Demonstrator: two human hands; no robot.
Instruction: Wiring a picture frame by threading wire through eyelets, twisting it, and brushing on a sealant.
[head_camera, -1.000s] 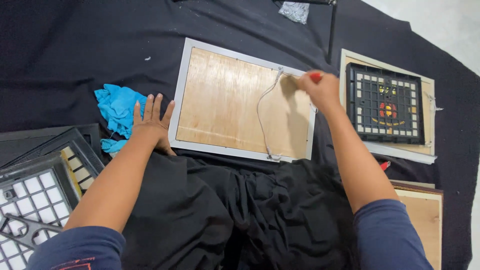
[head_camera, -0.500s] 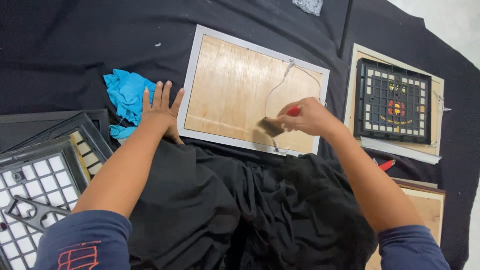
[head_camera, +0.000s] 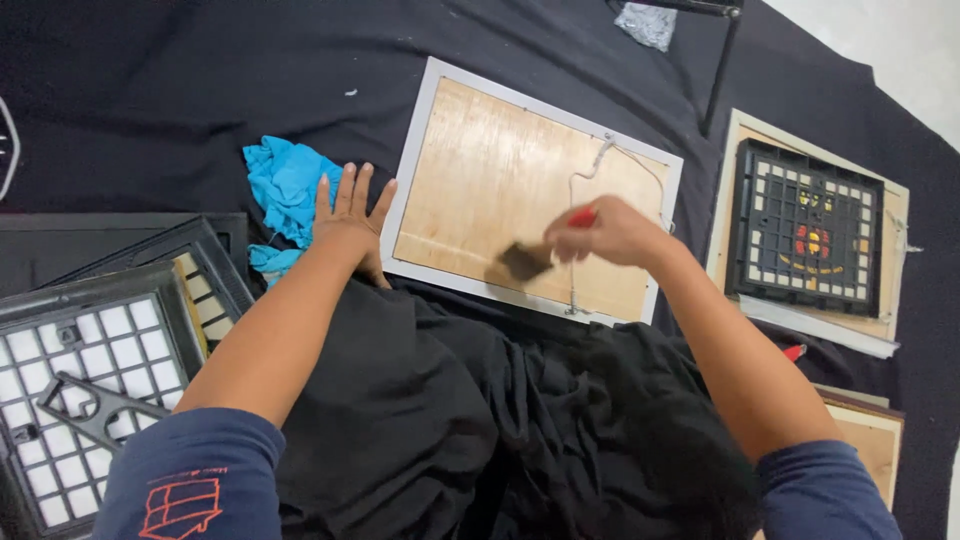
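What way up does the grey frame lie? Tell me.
Face down. The frame shows its plywood back and a hanging wire; the right hand holds a brush on it.

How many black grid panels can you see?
3: two black grid panels overlapping at lower left, one on a wooden board at right. More may be hidden off-frame.

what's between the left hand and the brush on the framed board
In the head view, only the grey frame edge and bare plywood backing lie between the left hand and the brush held by the right hand.
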